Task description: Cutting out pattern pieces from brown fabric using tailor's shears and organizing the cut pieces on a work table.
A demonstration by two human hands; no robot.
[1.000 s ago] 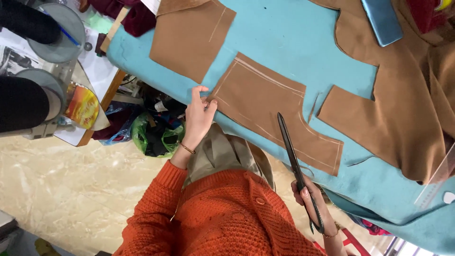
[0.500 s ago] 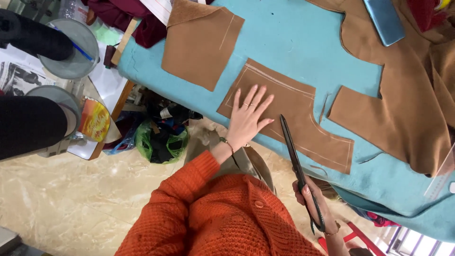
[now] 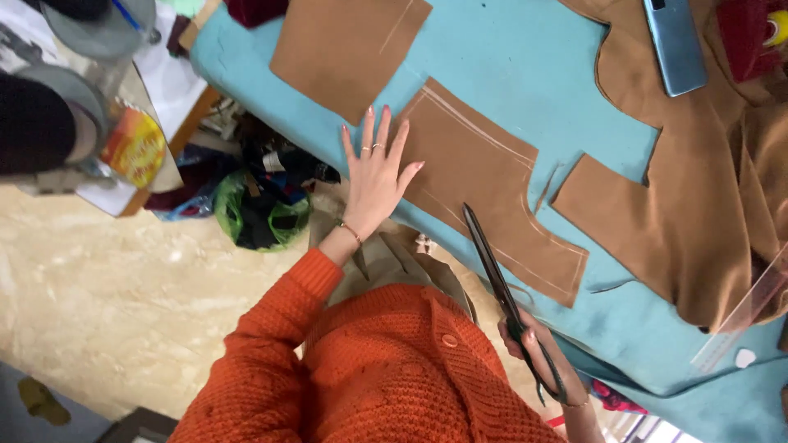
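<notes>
Your left hand (image 3: 376, 176) lay flat with fingers spread, pressing the near end of the chalk-marked brown fabric pattern piece (image 3: 491, 190) at the near edge of the turquoise cloth-covered table (image 3: 525, 74). Your right hand (image 3: 538, 353) gripped the handles of the long black scissors (image 3: 502, 291), closed blades pointing across that edge, tip over the piece.

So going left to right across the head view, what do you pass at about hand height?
Green bag on the floor → left hand flat at the table edge → chalk-marked brown fabric piece → large brown cloth.
</notes>
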